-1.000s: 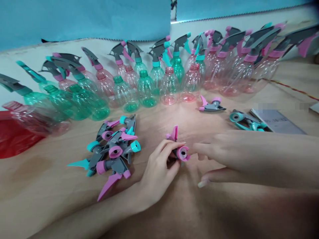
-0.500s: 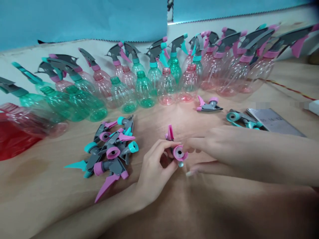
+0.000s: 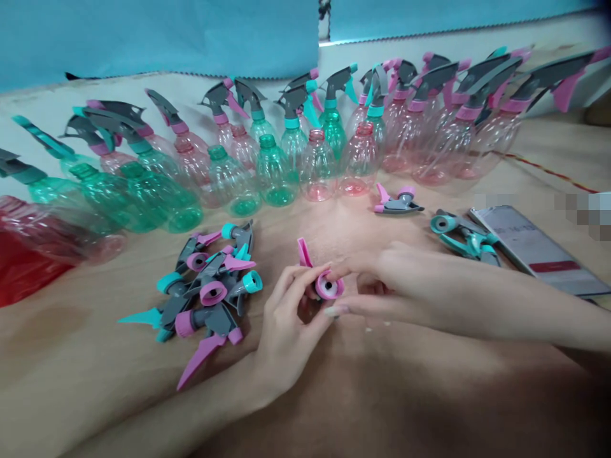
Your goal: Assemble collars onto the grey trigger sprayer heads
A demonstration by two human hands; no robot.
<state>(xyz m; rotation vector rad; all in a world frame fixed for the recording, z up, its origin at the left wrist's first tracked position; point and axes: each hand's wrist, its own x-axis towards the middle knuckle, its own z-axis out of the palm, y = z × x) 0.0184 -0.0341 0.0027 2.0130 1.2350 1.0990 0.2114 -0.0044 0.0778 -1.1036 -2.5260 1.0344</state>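
Between my hands is a spray bottle trigger head [image 3: 329,285] with a pink collar turned up toward me and a pink trigger pointing away. My left hand [image 3: 291,321] is closed round its left side, thumb below and fingers above. The thumb and forefinger of my right hand [image 3: 377,286] pinch the collar from the right. Most of the grey body is hidden by my fingers. Left of my hands lies a pile of loose trigger heads [image 3: 210,292] with pink and turquoise collars. Beyond my right hand lie a pink and grey trigger head [image 3: 401,201] and turquoise ones [image 3: 468,235].
Uncapped bottles, such as a green bottle [image 3: 277,172] and a pink bottle [image 3: 319,166], stand in front of bottles with sprayers fitted [image 3: 465,140]. A phone [image 3: 534,248] lies at right. A red bag [image 3: 28,267] is at far left. A twisted wire [image 3: 548,170] runs at right.
My right hand's thumb and forefinger have closed onto the collar, and the trigger head has shifted slightly left. The small shiny piece under the collar no longer shows. More of the phone is visible.
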